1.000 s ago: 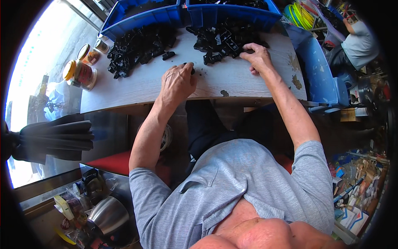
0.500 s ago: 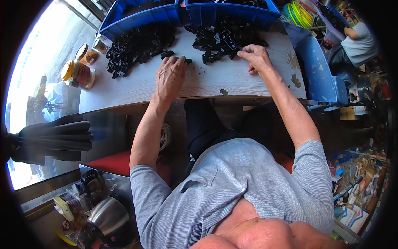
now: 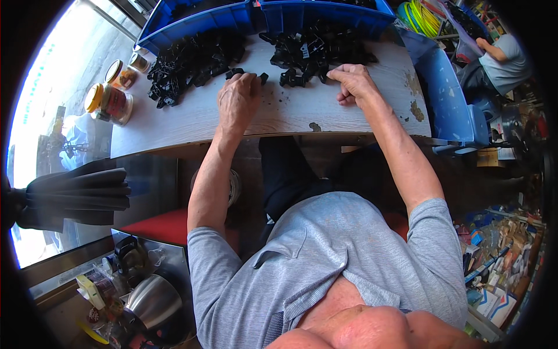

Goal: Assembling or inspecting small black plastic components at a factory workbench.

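Note:
My left hand rests on the table with its fingers curled round a small black plastic part, whose end shows beside the fingertips. Just beyond its knuckles lies another black piece, at the edge of the left pile of black plastic parts. My right hand is closed in a pinch at the near edge of the right pile of black parts. Thumb and forefinger meet on a black part there; its far end blends into the pile. Small dark crumbs lie between the hands.
Two blue bins with black parts stand along the table's far side. Lidded jars line the left edge. A light blue bin is beyond the right edge. A person sits at the far right. My legs are under the table.
My right hand has shifted slightly left, its fingertips now at a part on the pile's edge. The left hand has turned a little, and more of its black part shows.

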Demonstrator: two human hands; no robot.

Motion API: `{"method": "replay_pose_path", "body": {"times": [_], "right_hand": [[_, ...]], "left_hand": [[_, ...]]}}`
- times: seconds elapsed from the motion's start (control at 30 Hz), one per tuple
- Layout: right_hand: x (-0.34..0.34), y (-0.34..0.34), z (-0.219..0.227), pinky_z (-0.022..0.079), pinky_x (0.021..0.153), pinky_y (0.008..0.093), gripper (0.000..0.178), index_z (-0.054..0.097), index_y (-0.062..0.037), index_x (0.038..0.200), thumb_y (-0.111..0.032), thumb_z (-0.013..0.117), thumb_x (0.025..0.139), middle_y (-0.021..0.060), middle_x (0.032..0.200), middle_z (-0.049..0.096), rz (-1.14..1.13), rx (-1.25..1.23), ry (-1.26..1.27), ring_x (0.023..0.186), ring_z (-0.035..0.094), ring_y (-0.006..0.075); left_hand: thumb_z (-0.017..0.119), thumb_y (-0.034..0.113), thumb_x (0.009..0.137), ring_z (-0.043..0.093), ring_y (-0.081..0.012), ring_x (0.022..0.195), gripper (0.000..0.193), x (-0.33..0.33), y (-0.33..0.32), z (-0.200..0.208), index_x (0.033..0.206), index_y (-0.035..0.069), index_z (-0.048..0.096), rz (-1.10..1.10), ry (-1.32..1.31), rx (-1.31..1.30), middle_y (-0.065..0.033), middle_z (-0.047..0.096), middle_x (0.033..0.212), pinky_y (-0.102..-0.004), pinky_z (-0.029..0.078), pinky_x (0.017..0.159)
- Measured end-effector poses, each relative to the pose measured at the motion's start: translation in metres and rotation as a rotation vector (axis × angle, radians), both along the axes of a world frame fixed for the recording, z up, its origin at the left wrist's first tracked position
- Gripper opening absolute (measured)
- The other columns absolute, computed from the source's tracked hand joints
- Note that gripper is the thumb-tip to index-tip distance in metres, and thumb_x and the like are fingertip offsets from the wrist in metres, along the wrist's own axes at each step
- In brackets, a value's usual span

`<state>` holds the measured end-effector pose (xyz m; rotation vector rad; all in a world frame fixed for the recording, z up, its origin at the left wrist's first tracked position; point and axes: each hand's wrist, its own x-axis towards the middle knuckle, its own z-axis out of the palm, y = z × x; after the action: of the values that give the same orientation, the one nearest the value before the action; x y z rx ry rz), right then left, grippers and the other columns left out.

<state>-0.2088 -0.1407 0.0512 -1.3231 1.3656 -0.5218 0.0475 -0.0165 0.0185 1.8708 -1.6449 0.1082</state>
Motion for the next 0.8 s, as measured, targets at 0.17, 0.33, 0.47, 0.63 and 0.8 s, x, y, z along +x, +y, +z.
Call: {"method": "replay_pose_path", "body": {"times": [0.17,0.33,0.47,0.63,0.8], "right_hand": [[-0.002,0.005,0.003,0.051,0.043,0.0314,0.026,0.070,-0.0090,0.102,-0.032,0.075,0.091,0.0000,0.053,0.050,0.005,0.003,0.004,0.046,0.058,0.0150],[0.010,0.007,0.008,0.052,0.044,0.0321,0.031,0.070,-0.0088,0.104,-0.036,0.077,0.089,0.0005,0.053,0.050,-0.028,0.020,0.114,0.047,0.059,0.0153],[0.014,0.009,0.007,0.053,0.046,0.0326,0.031,0.070,-0.0093,0.105,-0.035,0.077,0.089,0.0004,0.054,0.051,0.004,0.071,0.052,0.048,0.059,0.0156],[-0.001,0.015,0.010,0.053,0.046,0.0313,0.024,0.069,-0.0093,0.099,-0.029,0.076,0.087,-0.0011,0.057,0.053,0.081,0.072,0.002,0.048,0.060,0.0132],[-0.014,0.024,0.018,0.053,0.045,0.0301,0.020,0.067,-0.0093,0.097,-0.021,0.077,0.085,-0.0014,0.057,0.053,0.185,0.037,0.084,0.047,0.058,0.0113]], "left_hand": [[0.070,0.014,0.088,0.066,-0.0349,0.099,0.022,-0.007,0.007,-0.007,0.108,0.007,0.073,-0.057,-0.061,-0.113,-0.0142,0.073,0.101,-0.0429,0.053,0.088],[0.072,0.012,0.086,0.067,-0.0346,0.099,0.030,-0.016,0.007,-0.014,0.115,0.007,0.072,-0.063,-0.073,-0.109,-0.0137,0.073,0.105,-0.0429,0.053,0.089],[0.072,0.011,0.086,0.067,-0.0342,0.099,0.030,-0.017,0.010,-0.012,0.116,0.007,0.071,-0.079,-0.064,-0.114,-0.0141,0.073,0.105,-0.0424,0.053,0.089],[0.071,0.007,0.087,0.071,-0.0340,0.091,0.030,-0.017,0.017,-0.011,0.117,0.006,0.071,-0.043,0.137,-0.158,-0.0151,0.074,0.102,-0.0390,0.056,0.080],[0.071,0.006,0.089,0.073,-0.0278,0.082,0.028,-0.041,0.028,-0.007,0.117,0.005,0.072,-0.125,0.357,-0.161,-0.0140,0.074,0.101,-0.0337,0.057,0.069]]}}
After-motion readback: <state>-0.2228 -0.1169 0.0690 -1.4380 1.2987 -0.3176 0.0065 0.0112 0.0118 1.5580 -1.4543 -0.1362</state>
